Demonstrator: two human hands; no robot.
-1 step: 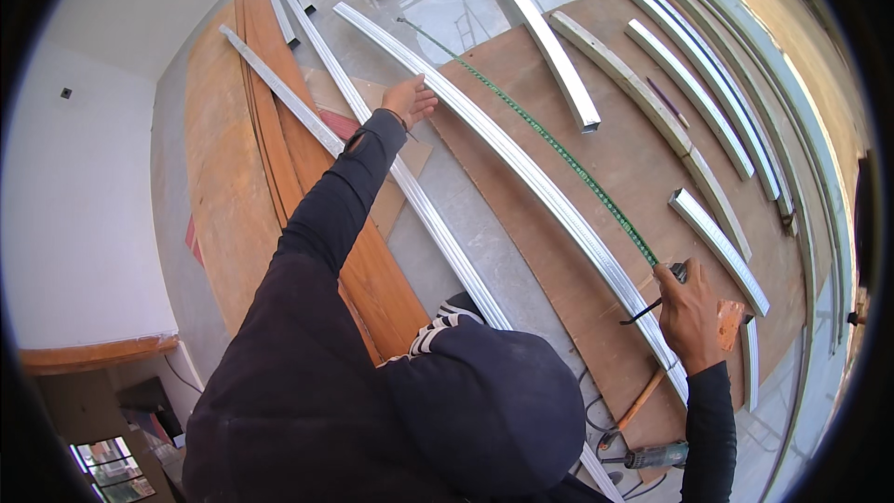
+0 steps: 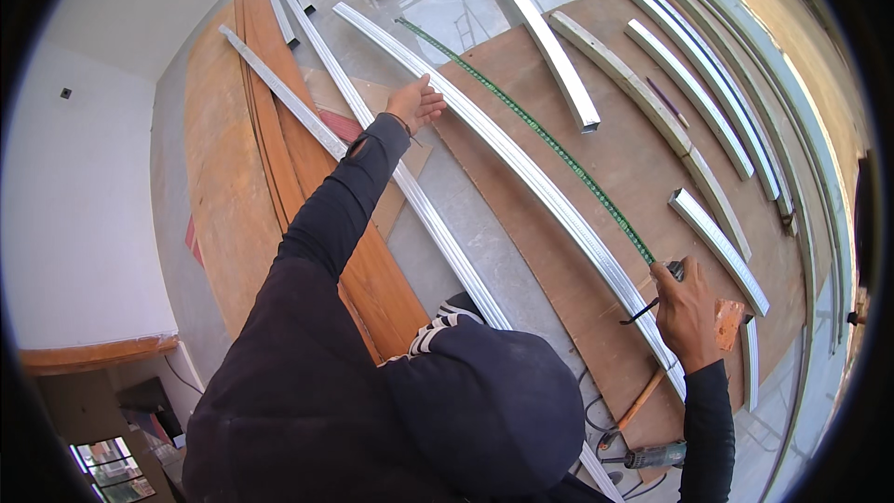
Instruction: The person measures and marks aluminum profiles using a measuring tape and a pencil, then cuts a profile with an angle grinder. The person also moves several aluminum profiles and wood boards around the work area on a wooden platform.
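- Landmark: long metal bar (image 2: 549,203), lying lengthwise at the left margin of the brown board (image 2: 615,149), far end running past it.
- Tape measure (image 2: 610,206): right of the bar, green blade drawn out roughly alongside it with a gap between; dark case toward the bar's near end, in the right hand.
- Right hand (image 2: 686,312): right of the bar, toward its near end. Fingers curled around the case; their undersides are hidden. A slim dark item (image 2: 641,311) projects from this hand across the bar; kind not determinable.
- Left hand (image 2: 415,104): at the bar's left edge, toward its far end. Fingers extended side by side, pinching nothing; contact with the bar cannot be confirmed.
- Change noted: against the preceding picture, the left hand sits slightly further right, toward the bar; right hand and blade sit slightly further left.
- Assessment: judged a minor adjustment, narrowing the gap; blade and bar are not edge to edge.
- Surroundings: second metal bar (image 2: 449,237) left of the landmark bar; power tool (image 2: 656,456) just past its near end.
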